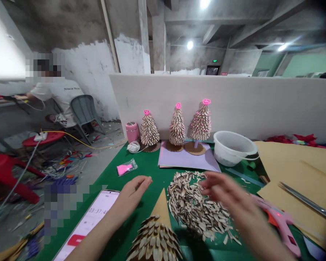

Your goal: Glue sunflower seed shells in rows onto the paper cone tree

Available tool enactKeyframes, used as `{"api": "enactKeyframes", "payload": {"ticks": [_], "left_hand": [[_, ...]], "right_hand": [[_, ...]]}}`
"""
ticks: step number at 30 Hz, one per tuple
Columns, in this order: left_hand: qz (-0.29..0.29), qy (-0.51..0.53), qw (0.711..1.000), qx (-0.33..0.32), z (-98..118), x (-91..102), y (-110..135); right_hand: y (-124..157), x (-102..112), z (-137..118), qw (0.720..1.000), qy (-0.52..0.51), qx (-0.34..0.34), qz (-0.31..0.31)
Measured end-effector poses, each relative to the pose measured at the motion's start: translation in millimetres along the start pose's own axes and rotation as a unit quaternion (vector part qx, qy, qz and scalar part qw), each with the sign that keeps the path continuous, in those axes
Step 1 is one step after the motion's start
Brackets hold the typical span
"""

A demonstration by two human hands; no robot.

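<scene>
One cone, husk-shingled below its bare tip, occupies centre front. Forearms partly block one phone (left) and one glue gun (right). Left hand: loosely curled; right hand: blurred over one husk pile — for both, whether anything is gripped cannot be told. Beyond: one packet, one bucket, three trees with pink toppers — then one partition.
</scene>
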State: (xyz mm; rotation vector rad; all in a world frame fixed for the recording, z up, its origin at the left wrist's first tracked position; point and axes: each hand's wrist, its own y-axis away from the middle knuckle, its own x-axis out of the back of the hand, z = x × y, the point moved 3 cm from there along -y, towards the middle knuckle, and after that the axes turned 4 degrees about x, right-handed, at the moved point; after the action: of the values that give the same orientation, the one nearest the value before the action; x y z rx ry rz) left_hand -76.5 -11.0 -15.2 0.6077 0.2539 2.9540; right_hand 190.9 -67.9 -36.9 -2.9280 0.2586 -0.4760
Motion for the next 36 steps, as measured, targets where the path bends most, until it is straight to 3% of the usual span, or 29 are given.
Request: {"api": "enactKeyframes", "payload": {"ticks": [2,5,8,12,19,24,29,36], "left_hand": [[-0.026,0.018,0.999,0.043,-18,-9.1,-20],[-0.050,0.040,0.995,0.070,-42,-21.4,-31],[-0.073,0.055,0.992,0.085,-54,-31.9,-29],[-0.093,0.071,0.989,0.092,-53,-37.7,-21],[-0.076,0.122,0.985,0.093,-40,-31.5,5],[-0.107,0.134,0.982,0.080,-40,-33.0,18],[-0.100,0.170,0.977,0.075,-40,-34.6,25],[-0.239,0.280,0.927,0.072,-12,-45.7,37]], "right_hand": [[1,-47,-9,0.980,-0.070,-0.065,-0.177],[0,-85,-1,0.972,-0.057,-0.068,-0.217],[-3,-100,13,0.972,-0.041,-0.070,-0.222],[-6,-111,22,0.966,-0.063,-0.101,-0.231],[-8,-130,27,0.946,-0.169,-0.160,-0.227],[-7,-132,15,0.935,-0.220,-0.165,-0.225],[-4,-124,-6,0.939,-0.224,-0.146,-0.215],[-5,-109,-37,0.957,-0.188,-0.081,-0.206]]}}
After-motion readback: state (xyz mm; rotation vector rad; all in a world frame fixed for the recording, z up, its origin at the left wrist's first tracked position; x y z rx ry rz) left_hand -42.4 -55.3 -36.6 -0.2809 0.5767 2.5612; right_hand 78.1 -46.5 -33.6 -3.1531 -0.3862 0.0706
